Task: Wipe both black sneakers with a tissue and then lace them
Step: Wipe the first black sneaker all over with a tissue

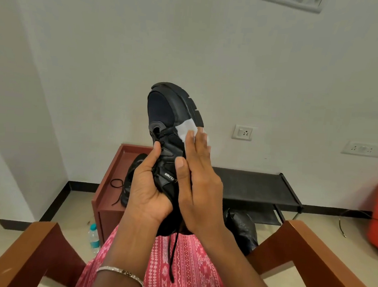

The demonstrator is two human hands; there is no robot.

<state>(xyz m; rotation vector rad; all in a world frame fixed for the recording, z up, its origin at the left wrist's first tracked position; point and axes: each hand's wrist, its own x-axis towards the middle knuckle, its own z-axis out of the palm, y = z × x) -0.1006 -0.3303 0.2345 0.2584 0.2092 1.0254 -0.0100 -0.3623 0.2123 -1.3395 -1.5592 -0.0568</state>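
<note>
one sneaker (pixel 170 110) is held up toe-high, left hand (pixel 148 190) wrapped round its heel end, right hand (pixel 199 185) flat, straight fingers (pixel 198 141) pressing the tissue (pixel 185 129) on its side. other sneaker (pixel 132 175) sits on the bench (pixel 120 160). tissue's only pinned, so a fast swipe could drop or tear it.

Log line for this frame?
phase: wiping | left hand: grips sneaker | right hand: presses tissue on side | other sneaker: on table

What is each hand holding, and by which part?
The left hand grips the black sneaker around its heel end; the right hand presses a tissue flat against its side.
</note>
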